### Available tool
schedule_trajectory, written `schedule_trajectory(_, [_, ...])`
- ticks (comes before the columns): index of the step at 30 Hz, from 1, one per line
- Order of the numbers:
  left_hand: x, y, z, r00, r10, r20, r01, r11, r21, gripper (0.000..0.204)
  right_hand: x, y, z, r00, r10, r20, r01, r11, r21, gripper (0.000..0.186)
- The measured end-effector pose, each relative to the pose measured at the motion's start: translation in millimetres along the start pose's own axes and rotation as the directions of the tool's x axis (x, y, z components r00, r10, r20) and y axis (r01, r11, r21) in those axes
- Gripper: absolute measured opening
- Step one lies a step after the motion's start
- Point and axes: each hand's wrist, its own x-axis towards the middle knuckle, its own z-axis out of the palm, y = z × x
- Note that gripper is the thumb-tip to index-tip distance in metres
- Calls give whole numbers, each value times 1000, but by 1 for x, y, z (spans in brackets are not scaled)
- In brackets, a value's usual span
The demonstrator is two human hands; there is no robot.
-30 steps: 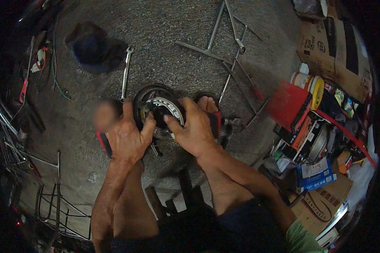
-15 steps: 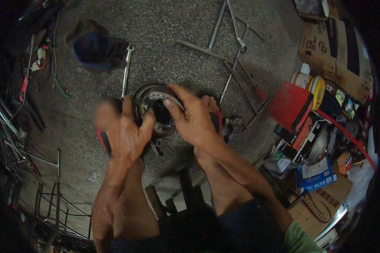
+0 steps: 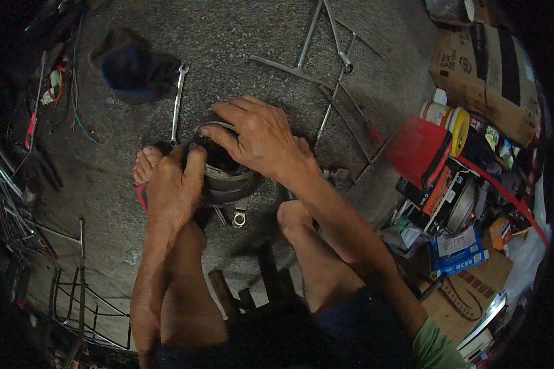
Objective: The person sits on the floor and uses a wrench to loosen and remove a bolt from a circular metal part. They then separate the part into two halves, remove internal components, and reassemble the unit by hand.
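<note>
A small dark wheel (image 3: 228,190) with a pale inner rim lies tilted between my sandalled feet. My left hand (image 3: 175,181) is closed on its left side, thumb and fingers at the rim. Over the upper edge, my right hand (image 3: 252,138) grips it with curled fingers, covering much of the hub. Beneath the wheel, the ring end of a short wrench (image 3: 239,218) shows. A long silver spanner (image 3: 178,98) lies on the speckled floor above my left hand. The middle of the wheel is dark and hard to make out.
Metal T-handle tools (image 3: 301,74) lie at upper right, a dark cloth (image 3: 132,71) at upper left. Cardboard boxes (image 3: 468,74), a red box (image 3: 415,150) and yellow-rimmed tubs (image 3: 455,132) pile at right. Metal rods (image 3: 9,172) and a wire rack (image 3: 92,307) line the left. My stool (image 3: 252,283) is below.
My right hand has moved up and left across the top of the wheel, which now tilts to show more of its lower side. The ring wrench beneath has come more into view.
</note>
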Motion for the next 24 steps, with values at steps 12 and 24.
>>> schedule_trajectory(12, [3, -1, 0, 1000, -11, 29, 10, 1000, 27, 48, 11, 3, -7, 845, 392, 363, -472, 866, 166, 44])
schedule_trajectory(24, [-5, -9, 5, 996, 81, 47, -86, 989, 121, 64, -21, 20, 14, 886, 384, 259, -443, 867, 230, 42])
